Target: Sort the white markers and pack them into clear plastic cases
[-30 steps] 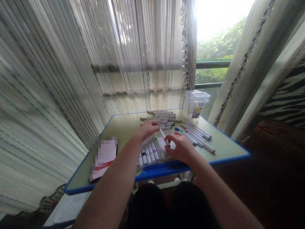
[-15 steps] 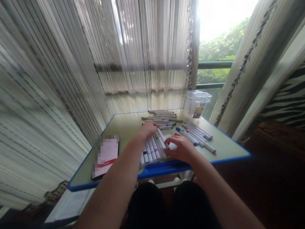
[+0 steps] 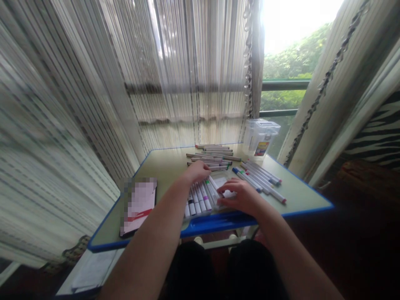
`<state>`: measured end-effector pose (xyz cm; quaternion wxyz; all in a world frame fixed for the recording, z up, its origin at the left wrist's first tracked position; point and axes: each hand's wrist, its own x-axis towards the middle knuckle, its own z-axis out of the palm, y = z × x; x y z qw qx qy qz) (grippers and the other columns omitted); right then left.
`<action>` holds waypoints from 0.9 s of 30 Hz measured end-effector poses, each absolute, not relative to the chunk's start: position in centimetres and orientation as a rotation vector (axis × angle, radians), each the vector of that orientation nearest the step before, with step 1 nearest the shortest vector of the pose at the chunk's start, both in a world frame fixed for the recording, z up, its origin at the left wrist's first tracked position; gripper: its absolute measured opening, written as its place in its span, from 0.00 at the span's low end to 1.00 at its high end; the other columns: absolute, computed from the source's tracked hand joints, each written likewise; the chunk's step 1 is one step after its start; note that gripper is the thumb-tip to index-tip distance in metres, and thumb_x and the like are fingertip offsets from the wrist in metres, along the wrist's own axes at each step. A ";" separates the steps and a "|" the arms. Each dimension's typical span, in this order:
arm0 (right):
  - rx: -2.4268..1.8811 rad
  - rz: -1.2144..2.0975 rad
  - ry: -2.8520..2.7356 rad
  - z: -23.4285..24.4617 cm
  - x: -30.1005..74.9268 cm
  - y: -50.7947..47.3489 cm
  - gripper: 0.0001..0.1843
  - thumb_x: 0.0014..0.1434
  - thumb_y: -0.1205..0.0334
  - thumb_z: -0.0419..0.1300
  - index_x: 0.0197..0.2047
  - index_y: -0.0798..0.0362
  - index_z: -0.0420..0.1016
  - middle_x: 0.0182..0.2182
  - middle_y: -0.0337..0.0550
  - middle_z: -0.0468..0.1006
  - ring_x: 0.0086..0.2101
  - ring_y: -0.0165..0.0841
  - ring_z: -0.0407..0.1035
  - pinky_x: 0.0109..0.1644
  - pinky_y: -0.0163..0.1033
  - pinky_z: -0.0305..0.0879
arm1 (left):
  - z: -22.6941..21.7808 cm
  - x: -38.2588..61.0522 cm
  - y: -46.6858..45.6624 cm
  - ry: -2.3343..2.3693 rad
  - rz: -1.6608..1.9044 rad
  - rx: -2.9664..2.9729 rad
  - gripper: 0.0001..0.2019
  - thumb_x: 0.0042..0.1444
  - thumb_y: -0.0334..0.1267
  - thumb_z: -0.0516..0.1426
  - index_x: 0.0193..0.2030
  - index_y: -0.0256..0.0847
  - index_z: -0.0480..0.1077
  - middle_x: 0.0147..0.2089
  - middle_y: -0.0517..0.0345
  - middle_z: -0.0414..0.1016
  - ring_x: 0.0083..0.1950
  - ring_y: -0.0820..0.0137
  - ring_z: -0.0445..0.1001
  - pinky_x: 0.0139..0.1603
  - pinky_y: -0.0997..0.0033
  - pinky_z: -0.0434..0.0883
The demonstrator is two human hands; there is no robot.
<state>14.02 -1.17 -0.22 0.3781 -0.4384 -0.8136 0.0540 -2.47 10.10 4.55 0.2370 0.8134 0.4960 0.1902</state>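
Note:
On a small blue-edged table (image 3: 162,164), a row of white markers with coloured caps (image 3: 196,202) lies side by side near the front edge. My left hand (image 3: 197,171) is curled over the far ends of this row. My right hand (image 3: 242,195) is curled at the row's right side. Between the two hands a white marker (image 3: 214,183) lies low against the row, with fingertips of both hands on its ends.
Loose markers lie in a pile at the back (image 3: 214,153) and in a fan at the right (image 3: 261,177). A clear plastic box (image 3: 261,137) stands at the back right corner. A flat dark-edged item (image 3: 139,204) lies front left. Curtains hang close behind.
The white marker, held tilted above the row a second ago, has come down flat beside the others. Both hands dropped lower with it. The view shifted slightly.

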 end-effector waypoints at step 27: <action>-1.087 0.241 -2.153 0.1 14.1 -1.2 0.10 0.56 0.55 0.62 0.36 0.49 0.82 0.27 0.43 0.77 0.33 0.34 0.65 0.40 0.38 0.63 | 3.7 -2.8 10.5 1.311 0.544 2.205 0.07 0.37 0.30 0.63 0.28 0.39 0.76 0.33 0.53 0.80 0.36 0.65 0.77 0.38 0.72 0.71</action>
